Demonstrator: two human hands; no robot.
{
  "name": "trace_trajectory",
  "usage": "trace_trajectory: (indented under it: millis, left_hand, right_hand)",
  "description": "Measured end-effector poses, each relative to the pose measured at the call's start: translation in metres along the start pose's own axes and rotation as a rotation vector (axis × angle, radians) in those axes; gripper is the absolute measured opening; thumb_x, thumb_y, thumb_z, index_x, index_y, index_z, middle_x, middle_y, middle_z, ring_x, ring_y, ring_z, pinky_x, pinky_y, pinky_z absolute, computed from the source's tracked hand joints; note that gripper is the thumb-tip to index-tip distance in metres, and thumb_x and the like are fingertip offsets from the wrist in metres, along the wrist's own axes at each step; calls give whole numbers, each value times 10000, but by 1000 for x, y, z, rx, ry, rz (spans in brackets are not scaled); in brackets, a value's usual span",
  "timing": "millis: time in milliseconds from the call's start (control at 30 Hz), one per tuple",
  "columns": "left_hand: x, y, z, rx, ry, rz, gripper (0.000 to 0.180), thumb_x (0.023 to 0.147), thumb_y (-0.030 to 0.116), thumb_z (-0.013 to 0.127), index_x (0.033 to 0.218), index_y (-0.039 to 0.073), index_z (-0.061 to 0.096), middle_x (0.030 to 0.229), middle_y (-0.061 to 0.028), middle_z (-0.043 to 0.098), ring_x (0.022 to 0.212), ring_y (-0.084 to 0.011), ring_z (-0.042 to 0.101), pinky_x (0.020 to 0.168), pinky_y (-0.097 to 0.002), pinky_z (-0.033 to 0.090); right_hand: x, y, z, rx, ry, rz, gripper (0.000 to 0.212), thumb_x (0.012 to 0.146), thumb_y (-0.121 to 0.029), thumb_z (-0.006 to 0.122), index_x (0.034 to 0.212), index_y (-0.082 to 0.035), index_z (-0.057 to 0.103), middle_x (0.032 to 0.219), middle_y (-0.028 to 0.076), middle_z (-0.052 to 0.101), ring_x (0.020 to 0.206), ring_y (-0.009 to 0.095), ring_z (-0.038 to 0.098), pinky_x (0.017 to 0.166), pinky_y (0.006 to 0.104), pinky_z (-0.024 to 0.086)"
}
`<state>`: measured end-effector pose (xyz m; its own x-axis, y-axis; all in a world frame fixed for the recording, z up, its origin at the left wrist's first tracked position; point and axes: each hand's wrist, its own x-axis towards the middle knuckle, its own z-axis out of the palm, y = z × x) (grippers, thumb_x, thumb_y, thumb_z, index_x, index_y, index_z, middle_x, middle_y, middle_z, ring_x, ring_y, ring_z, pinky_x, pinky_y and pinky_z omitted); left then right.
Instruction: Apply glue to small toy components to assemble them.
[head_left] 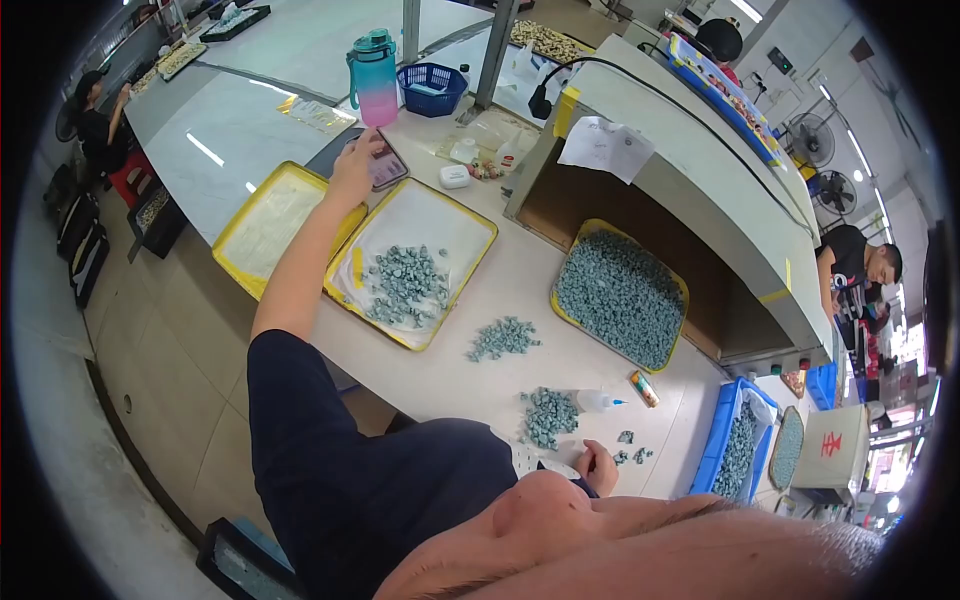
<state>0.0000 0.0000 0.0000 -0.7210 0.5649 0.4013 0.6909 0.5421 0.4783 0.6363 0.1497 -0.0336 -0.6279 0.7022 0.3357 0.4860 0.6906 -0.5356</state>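
Left hand (356, 168) extended over phone (391, 167) lying on white table (450, 385) beside yellow-rimmed tray (483, 243), grip indeterminable, right hand (598, 468) curled near small blue-green stones (642, 455), contents indeterminable.

Dark navy shirt (430, 465), looks plain; left sleeve (300, 390) short, loose (hem around elbow, roughly); left forearm (303, 260) bare; left hand (352, 172), right hand (600, 466) ungloved.
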Motion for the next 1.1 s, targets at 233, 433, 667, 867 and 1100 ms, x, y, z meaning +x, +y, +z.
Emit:
trace_trajectory:
  millis: [233, 433, 667, 867, 1100]
  left_hand:
    - [-5, 107, -16, -188, 179, 237, 614, 793, -80, 507, 1367, 98, 382, 1102, -76, 648, 992, -275, 554, 868, -382, 450]
    - [-106, 199, 10, -327, -183, 334, 359, 799, -7, 584, 1153, 53, 577, 1026, -86, 650, 965, -283, 556, 834, -358, 460]
    - [-162, 274, 69, -260, -326, 550, 101, 753, 59, 616, 840, 44, 665, 879, -89, 610, 875, -288, 546, 758, -369, 483]
    - [-197, 311, 90, 7, -313, 634, 60, 722, 49, 588, 757, 21, 627, 818, -95, 578, 852, -278, 538, 721, -357, 494]
    - [-220, 330, 93, 69, -317, 681, 108, 679, 43, 568, 775, 3, 595, 852, -117, 565, 867, -272, 531, 730, -352, 496]
  right_hand:
    - [22, 1, -41, -7, -7, -8, 178, 800, 29, 599, 939, -65, 656, 679, 116, 601, 550, 240, 586, 514, 328, 469]
    - [-8, 7, -7, -21, -21, 24, 237, 779, 47, 589, 973, -77, 647, 661, 109, 581, 543, 261, 579, 504, 340, 469]
    - [14, 19, -11, 74, 29, -149, 258, 786, 24, 596, 1034, -49, 616, 710, 100, 594, 549, 247, 579, 495, 335, 461]
    - [46, 6, -40, 62, 27, 202, 436, 805, -56, 681, 1212, -29, 530, 827, 55, 609, 614, 124, 535, 551, 246, 442]
    - [76, 5, -41, 129, -141, -17, 595, 764, -123, 756, 1284, -35, 482, 984, 71, 634, 689, 133, 554, 602, 263, 464]
